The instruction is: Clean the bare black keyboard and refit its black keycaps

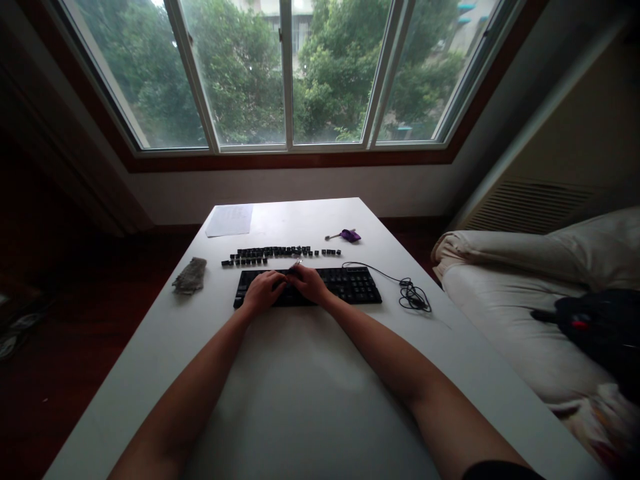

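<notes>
A black keyboard (350, 285) lies in front of me on the white table. My left hand (263, 291) rests over its left half, fingers stretched across the keys and thumb toward the middle. Beside it, my right hand (309, 284) is closed over the keyboard's middle, its fingers pinched near my left fingertips. A small shiny tool (298, 262) sticks up from the right hand's fingers; its exact kind is too small to tell. Just behind the keyboard, loose black keycaps (273, 252) stand in uneven rows. The keys under both hands are hidden.
A grey cloth (191, 275) lies at the left, with a paper sheet (230, 220) at the far left corner. Toward the back right are a purple item (351, 235) and a small brush (332, 237). A coiled cable (414, 295) sits right of the keyboard. A cream sofa (500, 287) stands at the right.
</notes>
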Tool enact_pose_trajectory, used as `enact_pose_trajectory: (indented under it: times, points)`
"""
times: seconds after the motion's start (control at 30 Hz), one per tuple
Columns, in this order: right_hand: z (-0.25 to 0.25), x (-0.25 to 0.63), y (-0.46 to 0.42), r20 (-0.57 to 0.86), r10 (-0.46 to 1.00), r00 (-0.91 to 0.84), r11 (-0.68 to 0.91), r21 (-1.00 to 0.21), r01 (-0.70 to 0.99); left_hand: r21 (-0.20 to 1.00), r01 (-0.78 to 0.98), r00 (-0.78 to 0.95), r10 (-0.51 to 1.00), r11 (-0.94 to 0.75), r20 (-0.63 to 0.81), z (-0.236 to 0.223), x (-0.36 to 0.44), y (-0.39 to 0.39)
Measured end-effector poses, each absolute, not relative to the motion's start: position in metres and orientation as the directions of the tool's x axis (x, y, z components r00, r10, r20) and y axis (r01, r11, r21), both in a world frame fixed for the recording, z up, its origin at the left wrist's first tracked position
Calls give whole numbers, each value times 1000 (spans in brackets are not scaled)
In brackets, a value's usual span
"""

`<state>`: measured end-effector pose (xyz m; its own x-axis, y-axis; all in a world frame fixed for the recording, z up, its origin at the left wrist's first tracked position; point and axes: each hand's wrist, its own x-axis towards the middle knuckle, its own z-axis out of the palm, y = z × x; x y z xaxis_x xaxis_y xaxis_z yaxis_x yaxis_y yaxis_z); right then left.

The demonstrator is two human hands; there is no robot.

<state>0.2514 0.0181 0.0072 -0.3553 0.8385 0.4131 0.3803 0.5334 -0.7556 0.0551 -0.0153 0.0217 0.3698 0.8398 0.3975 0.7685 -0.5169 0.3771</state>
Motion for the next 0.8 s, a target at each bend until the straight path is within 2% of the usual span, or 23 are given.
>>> enact_pose_trajectory:
  times: [0.8]
  points:
    - [9, 251, 17, 411, 838, -359, 533, -758, 375, 384, 765, 374, 843, -516, 387, 24, 55, -17]
